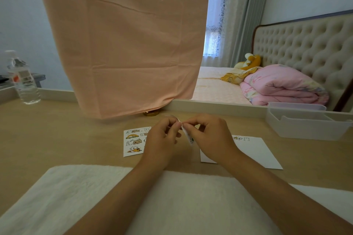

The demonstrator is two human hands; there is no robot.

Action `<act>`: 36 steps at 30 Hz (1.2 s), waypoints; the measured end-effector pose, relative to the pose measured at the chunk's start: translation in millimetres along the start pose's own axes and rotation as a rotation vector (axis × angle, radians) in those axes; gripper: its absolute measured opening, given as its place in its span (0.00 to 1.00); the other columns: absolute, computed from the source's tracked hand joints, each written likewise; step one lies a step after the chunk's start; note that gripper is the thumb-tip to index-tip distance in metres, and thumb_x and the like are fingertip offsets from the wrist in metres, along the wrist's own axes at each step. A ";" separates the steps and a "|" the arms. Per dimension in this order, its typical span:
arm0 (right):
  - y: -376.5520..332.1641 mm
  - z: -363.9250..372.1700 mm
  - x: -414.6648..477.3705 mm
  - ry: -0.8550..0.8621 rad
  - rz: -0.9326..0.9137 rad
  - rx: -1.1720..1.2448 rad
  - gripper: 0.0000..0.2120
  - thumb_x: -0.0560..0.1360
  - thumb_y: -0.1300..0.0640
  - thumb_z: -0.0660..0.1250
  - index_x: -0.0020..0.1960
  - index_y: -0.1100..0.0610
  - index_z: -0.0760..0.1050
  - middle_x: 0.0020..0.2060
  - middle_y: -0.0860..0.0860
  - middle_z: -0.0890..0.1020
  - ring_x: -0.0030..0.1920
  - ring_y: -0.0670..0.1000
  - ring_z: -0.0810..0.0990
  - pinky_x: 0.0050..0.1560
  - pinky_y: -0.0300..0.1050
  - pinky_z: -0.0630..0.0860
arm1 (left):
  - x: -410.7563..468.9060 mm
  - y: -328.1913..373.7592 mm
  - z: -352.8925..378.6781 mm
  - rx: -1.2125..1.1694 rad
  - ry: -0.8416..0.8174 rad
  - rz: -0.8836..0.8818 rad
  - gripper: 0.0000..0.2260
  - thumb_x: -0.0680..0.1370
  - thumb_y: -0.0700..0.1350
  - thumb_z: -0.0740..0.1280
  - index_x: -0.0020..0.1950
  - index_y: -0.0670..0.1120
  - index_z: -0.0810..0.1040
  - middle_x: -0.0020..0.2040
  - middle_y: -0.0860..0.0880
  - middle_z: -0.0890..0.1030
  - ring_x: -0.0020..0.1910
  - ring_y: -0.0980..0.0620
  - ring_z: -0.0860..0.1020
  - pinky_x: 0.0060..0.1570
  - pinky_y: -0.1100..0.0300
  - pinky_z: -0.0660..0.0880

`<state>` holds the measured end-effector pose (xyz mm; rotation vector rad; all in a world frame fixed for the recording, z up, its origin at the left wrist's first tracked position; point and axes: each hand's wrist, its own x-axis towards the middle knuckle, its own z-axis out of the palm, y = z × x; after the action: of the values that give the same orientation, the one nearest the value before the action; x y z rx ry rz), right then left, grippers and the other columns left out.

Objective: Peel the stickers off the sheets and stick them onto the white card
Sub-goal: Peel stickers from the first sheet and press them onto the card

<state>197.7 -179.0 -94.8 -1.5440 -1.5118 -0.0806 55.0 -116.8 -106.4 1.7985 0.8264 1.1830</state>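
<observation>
A sticker sheet [133,142] with cartoon animals lies flat on the wooden desk, left of my hands. Between my hands a second small sticker sheet [188,135] is held up on edge above the desk. My left hand [162,139] pinches its top edge with thumb and forefinger. My right hand [212,137] pinches the same sheet from the right side. The white card [256,151] lies flat to the right, partly under my right wrist, with a few small stickers along its top edge.
A white towel [95,196] covers the near desk edge under my forearms. A clear plastic tray [303,122] stands at the right rear. A water bottle [23,80] stands at the far left. A pink cloth [124,44] hangs over the mirror behind.
</observation>
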 end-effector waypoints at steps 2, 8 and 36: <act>-1.6 0.1 -1.2 0.008 -0.012 -0.020 0.05 0.77 0.50 0.71 0.50 0.45 0.86 0.40 0.38 0.84 0.35 0.44 0.78 0.38 0.41 0.77 | -0.4 -0.8 0.5 -0.035 0.001 -0.003 0.06 0.82 0.44 0.65 0.46 0.49 0.80 0.43 0.52 0.82 0.43 0.54 0.83 0.45 0.53 0.82; -4.7 -3.3 -1.3 0.001 -0.033 -0.016 0.06 0.75 0.47 0.73 0.50 0.45 0.86 0.39 0.37 0.84 0.35 0.44 0.79 0.38 0.43 0.78 | -1.5 -1.4 2.6 -0.156 0.019 -0.031 0.07 0.81 0.44 0.66 0.45 0.52 0.81 0.42 0.54 0.83 0.42 0.55 0.83 0.41 0.60 0.82; -11.7 -1.0 1.4 -0.031 0.225 0.176 0.04 0.76 0.51 0.71 0.44 0.47 0.85 0.37 0.41 0.84 0.32 0.47 0.79 0.38 0.46 0.80 | -1.7 -3.5 3.1 -0.071 0.077 0.015 0.05 0.79 0.44 0.69 0.46 0.52 0.83 0.41 0.55 0.84 0.42 0.54 0.84 0.44 0.45 0.83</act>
<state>189.1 -180.9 -86.9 -1.5673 -1.3219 0.2024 57.0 -117.5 -110.9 1.7130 0.8064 1.2827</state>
